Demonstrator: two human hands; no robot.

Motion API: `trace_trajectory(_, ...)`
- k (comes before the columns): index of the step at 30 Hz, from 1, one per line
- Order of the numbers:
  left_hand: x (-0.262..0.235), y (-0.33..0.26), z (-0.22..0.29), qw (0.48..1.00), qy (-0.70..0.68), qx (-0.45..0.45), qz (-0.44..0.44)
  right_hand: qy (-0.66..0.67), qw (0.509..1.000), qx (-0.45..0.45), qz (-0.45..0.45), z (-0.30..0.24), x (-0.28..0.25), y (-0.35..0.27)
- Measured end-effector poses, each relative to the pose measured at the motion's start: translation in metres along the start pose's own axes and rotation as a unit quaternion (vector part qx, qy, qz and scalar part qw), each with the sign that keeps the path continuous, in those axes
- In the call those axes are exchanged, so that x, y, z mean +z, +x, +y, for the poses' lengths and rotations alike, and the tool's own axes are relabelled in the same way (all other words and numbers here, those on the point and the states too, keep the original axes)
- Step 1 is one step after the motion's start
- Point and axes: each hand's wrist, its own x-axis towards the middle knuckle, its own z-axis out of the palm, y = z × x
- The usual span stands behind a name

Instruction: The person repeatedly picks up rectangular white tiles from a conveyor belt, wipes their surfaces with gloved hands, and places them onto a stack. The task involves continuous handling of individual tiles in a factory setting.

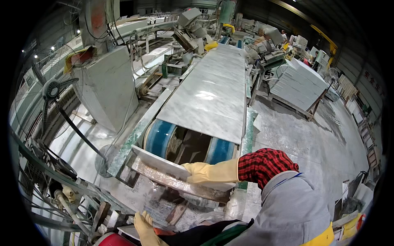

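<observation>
My right hand (196, 172), in a cream rubber glove with a red-and-black checked sleeve above it, is closed on a narrow pale stone strip (158, 160). The strip stands on edge along a wet, worn crossbar (164, 176) at the conveyor's near end. My left hand (143, 226), in a matching glove, is low at the left near my body. Its fingers are raised and slightly apart, with nothing visible in them. Beyond the strip, grey-white marble slabs (205, 92) lie in a row on two blue conveyor belts (220, 151).
A large stone block (107, 88) and a fan (51, 90) stand left of the conveyor. Stacked slabs (296, 84) rest on a low frame to the right. Cables and pipes crowd the lower left, beside a red rounded object (115, 240).
</observation>
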Motion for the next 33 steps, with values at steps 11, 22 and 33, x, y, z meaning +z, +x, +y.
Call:
trace_trajectory(11, -0.029, 0.002, -0.017, 0.999, 0.027, -0.011, -0.017, 0.005, 0.999, -0.011, 0.032, 0.013, 0.0, 0.003)
trace_trajectory(22, -0.024, 0.007, -0.014, 1.0, 0.01, -0.012, -0.01, -0.007, 0.998, -0.026, 0.051, 0.02, 0.007, 0.011)
trace_trajectory(33, -0.018, 0.005, -0.011, 1.0, 0.006, -0.012, -0.02, 0.02, 0.998, -0.036, 0.043, 0.016, 0.006, 0.006)
